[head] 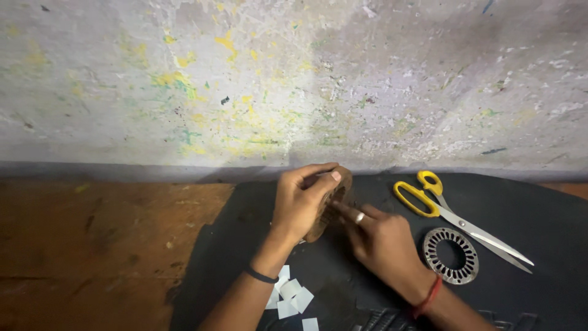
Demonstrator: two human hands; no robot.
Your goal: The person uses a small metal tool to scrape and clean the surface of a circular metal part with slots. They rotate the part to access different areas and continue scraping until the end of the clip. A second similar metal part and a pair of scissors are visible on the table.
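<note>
My left hand (301, 202) grips a round brown ring-shaped part (334, 202), held on edge over the black mat (527, 202). Its thumb and fingers wrap the upper rim. My right hand (380, 239), with a ring on one finger, reaches its index finger into the part's inner side. A black band sits on the left wrist, a red thread on the right. Most of the part is hidden behind my left hand.
Yellow-handled scissors (453, 214) lie on the mat to the right. A slotted metal ring (451, 255) lies flat beside my right wrist. Several small white paper pieces (291, 297) lie near my left forearm. A paint-stained wall (294, 79) stands behind; a brown floor (92, 245) spreads left.
</note>
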